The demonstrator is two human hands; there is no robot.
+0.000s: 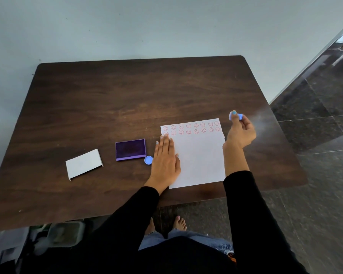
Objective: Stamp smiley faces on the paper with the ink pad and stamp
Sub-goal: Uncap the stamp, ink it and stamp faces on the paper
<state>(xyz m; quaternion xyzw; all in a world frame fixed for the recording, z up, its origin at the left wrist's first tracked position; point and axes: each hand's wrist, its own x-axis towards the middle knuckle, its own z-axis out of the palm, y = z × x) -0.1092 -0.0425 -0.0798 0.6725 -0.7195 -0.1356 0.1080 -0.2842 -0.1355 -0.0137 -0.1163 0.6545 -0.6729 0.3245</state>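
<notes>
A white lid [84, 164] lies at the left of the brown table [127, 95]. Right of it sits the open purple ink pad [130, 149], with a small blue cap [148, 160] just beside its near right corner. The left hand [165, 159] lies flat, fingers together, on the left edge of the paper [198, 159], which carries two rows of red smiley faces [190, 128] along its far edge. The right hand [241, 131], raised beyond the paper's far right corner, pinches the blue stamp [238, 116] between its fingertips.

Worktop [127, 99] dark brown woodgrain — paper [200, 159] white, two far rows of red smileys [188, 129]; ink pad [130, 149] deep purple; stamp [238, 116] pale blue.
</notes>
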